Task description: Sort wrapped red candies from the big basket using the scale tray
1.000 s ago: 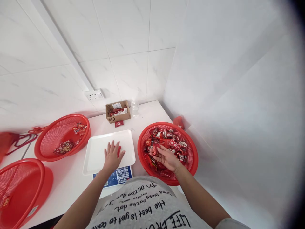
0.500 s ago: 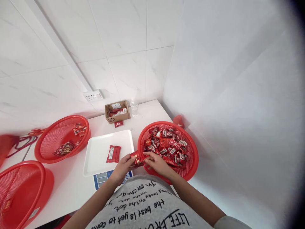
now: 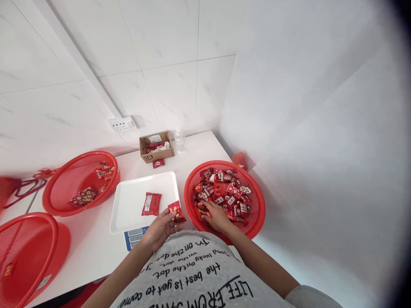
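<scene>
My left hand pinches a small red packet over the near right corner of the white tray. That tray rests on a blue scale, and one red packet lies flat on it. My right hand reaches into the red basket on the right, fingers curled down among several red packets. What those fingers grip is hidden.
A second red basket with a few packets stands at the left, a third at the near left. A cardboard box, a loose red packet and a clear bottle stand by the back wall. White walls close the corner.
A second ago my left hand lay on the tray and my right was in the basket. Both hands then met on a packet. Now my left holds it alone and my right is back in the basket.
</scene>
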A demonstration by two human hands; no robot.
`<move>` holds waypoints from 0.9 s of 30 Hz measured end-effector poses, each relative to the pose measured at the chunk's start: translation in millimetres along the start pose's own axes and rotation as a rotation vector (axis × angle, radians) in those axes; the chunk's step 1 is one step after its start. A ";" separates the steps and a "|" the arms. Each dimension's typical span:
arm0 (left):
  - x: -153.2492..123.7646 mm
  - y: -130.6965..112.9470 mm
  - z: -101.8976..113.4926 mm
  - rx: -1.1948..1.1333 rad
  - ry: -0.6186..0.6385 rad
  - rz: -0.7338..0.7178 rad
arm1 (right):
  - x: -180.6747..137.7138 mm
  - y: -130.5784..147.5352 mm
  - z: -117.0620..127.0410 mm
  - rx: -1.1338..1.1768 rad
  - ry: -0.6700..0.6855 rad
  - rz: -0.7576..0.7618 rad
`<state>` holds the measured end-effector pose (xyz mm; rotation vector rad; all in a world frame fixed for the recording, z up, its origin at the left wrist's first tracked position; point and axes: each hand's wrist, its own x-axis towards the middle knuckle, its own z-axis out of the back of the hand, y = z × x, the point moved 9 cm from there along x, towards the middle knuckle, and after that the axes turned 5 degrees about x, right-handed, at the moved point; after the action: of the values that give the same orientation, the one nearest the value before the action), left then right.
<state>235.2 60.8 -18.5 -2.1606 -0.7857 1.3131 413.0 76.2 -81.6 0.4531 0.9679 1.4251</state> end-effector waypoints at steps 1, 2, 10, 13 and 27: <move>-0.1 0.0 0.0 0.006 -0.003 0.000 | 2.5 -0.9 -0.4 0.001 -0.007 -0.004; -0.2 -0.1 0.2 0.012 -0.007 0.000 | 5.0 -1.5 -0.6 0.006 -0.010 -0.006; 2.3 4.5 6.2 0.007 -0.010 0.015 | 13.3 -10.7 10.5 0.145 -0.078 -0.013; 3.3 8.0 7.1 -0.005 -0.005 0.026 | 13.0 -19.1 20.4 0.247 -0.138 -0.034; 0.1 12.4 1.8 0.030 0.005 0.075 | -7.3 -33.2 125.2 0.465 -0.631 -0.080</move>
<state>236.4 52.2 -27.6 -2.1878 -0.6850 1.3476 531.7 99.0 -34.5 1.1178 0.7722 0.8796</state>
